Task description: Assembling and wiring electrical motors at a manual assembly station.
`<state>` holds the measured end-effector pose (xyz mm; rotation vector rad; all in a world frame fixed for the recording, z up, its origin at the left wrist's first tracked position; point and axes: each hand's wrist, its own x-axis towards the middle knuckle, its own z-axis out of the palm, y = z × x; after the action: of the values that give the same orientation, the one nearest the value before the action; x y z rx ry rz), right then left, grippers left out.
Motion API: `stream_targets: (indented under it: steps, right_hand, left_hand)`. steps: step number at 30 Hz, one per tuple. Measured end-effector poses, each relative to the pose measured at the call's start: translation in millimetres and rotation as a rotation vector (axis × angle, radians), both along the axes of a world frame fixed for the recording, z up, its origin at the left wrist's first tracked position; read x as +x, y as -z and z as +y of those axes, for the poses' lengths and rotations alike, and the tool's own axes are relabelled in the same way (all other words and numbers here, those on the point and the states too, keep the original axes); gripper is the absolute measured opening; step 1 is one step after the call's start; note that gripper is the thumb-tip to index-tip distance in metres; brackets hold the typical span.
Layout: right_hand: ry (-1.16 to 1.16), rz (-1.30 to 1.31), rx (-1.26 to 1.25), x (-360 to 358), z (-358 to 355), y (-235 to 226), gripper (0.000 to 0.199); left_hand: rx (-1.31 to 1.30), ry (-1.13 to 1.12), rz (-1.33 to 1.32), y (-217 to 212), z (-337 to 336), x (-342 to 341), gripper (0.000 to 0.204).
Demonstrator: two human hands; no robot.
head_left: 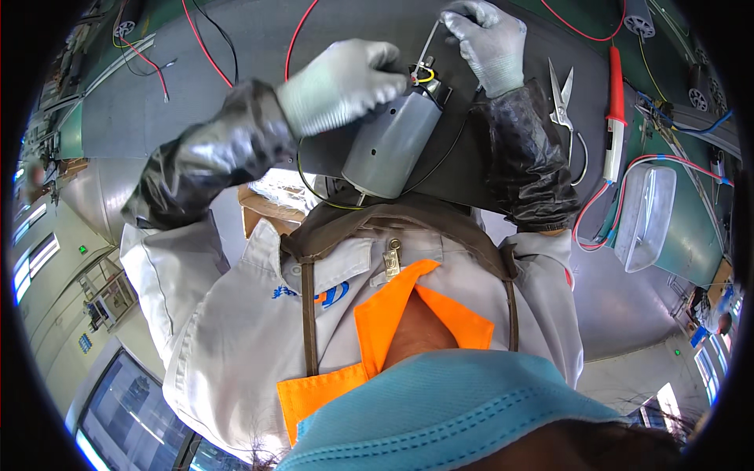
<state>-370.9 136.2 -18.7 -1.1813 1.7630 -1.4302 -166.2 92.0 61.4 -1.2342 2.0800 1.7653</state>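
Observation:
A grey cylindrical motor (393, 141) lies tilted on the dark work surface in front of me, its shaft end toward my body. Yellow and black wires come out at its far end, where a white cable tie (428, 47) loops round them. My right hand (491, 47), in a pale grey glove, pinches the tie's tail and holds it up and taut. Just left of the wires is my gloved left hand (342, 85), thumb and fingers bent but apart, fingertips close to the tie's loop. Whether they touch it cannot be made out.
Right of my right arm lie scissors (561, 102) and a red-and-white handheld tool (615, 118) with a cord. Beyond them stands a clear plastic tray (646, 216). Red and black leads (208, 47) cross the far left. More motors (640, 20) sit at the far right.

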Motion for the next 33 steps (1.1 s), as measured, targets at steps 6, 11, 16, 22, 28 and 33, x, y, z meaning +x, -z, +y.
stream_targets:
  steps: [6,11,16,22,28,33]
  right_hand:
    - [0.069,-0.114,0.144,1.7,-2.1,6.6,0.006]
    - [0.065,-0.123,0.197,2.0,-8.5,19.2,0.006]
    - [-0.126,-0.708,-0.077,-3.4,6.6,-4.4,0.016]
    - [-0.54,-0.757,-0.008,1.0,45.4,-44.3,0.02]
    - [-0.096,-0.695,0.231,15.2,95.8,-59.4,0.012]
    - [-0.302,-1.018,0.002,38.3,10.4,-31.2,0.009]
  left_hand:
    - [-0.604,-0.219,0.208,42.3,39.7,23.7,0.021]
    - [-0.87,-0.242,0.285,53.3,51.6,17.9,0.022]
    - [-0.992,-0.101,0.331,50.0,39.9,16.7,0.019]
    - [-1.33,0.404,0.307,42.2,25.4,6.4,0.015]
    - [-1.393,0.998,0.402,32.9,-8.0,1.5,0.031]
    - [-1.32,0.989,0.446,33.6,16.4,-5.3,0.036]
